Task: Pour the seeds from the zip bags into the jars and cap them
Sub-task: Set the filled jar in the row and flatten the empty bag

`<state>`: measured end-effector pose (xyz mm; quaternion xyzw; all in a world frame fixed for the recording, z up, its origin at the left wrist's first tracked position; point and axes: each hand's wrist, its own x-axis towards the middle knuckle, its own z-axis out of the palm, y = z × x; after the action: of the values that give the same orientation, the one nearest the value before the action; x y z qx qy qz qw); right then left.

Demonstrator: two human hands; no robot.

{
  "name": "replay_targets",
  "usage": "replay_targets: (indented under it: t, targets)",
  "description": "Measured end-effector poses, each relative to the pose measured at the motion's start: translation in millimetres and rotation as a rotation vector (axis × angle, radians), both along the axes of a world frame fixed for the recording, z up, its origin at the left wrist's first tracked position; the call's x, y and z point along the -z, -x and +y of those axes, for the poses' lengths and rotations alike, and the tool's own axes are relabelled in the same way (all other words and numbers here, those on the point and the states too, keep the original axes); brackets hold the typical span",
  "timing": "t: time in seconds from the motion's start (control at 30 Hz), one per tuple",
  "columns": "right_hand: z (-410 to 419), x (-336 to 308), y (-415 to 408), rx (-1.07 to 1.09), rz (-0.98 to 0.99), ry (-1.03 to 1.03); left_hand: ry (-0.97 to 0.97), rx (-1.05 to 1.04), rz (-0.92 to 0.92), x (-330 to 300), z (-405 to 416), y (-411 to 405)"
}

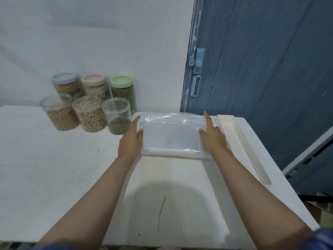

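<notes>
In the middle of the frame, a stack of clear, flat zip bags (171,136) lay on the white table (54,168), and the person had a hand at each end of it. The left hand (130,139) rested flat against the stack's left edge, fingers straight, gripping nothing. The right hand (213,136) lay on the right edge, forefinger stretched out; whether the other fingers curled round the plastic, I could not tell. At the upper left, three open jars (90,116) stood in a row, the rightmost only part full of green seeds, and three capped jars (95,87) stood behind them against the wall.
</notes>
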<state>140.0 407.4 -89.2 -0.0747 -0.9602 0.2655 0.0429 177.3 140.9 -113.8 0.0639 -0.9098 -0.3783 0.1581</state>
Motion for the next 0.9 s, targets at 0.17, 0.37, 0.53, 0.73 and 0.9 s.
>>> replay_targets:
  t: [0.17, 0.37, 0.53, 0.73, 0.9]
  targets:
    - [-8, 14, 6, -0.046, 0.01, -0.25, 0.334, -0.008, -0.207, 12, 3, 9]
    - [-12, 28, 12, -0.142, 0.039, -0.223, 0.616, -0.063, -0.27, 1, 12, 11]
    - [-17, 24, 22, -0.146, -0.027, -0.399, 0.684, 0.053, -0.159, -5, 34, 32]
    - [-42, 11, 53, -0.33, 0.048, -0.472, 0.702, 0.208, -0.249, 1, 55, 66]
    - [-40, 41, 68, -0.441, -0.093, -0.463, 0.707, 0.235, -0.344, 27, 52, 76]
